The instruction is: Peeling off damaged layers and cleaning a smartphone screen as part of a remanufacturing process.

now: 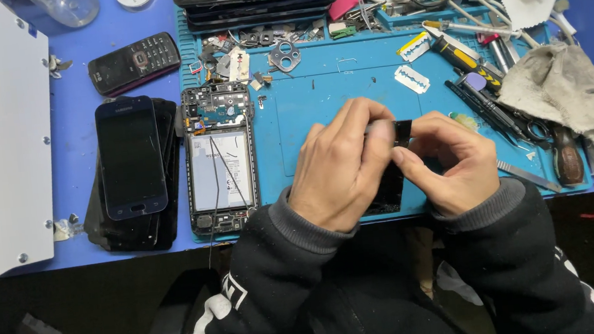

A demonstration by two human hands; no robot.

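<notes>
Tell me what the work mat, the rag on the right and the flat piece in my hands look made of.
Mat: looks like rubbery blue silicone, matte, with moulded compartments.
Rag: woven cloth, grey, crumpled and stained.
Flat piece between left hand and right hand: black and glossy, probably glass or plastic; mostly hidden.

Left hand (340,166) and right hand (449,167) meet over the blue rubber work mat (319,92), both pinching a thin black flat phone part (394,179); its top edge shows between the fingertips, the lower part hangs under the palms. Left of the left fingers lies an opened black smartphone with bare board and silver battery (221,160), further left a stack of black smartphones (132,168). Beyond the fingertips lie two white razor blades (412,78). Right of the right fingers: black-handled screwdrivers and tweezers (482,94), then a crumpled grey cloth (574,100).
</notes>
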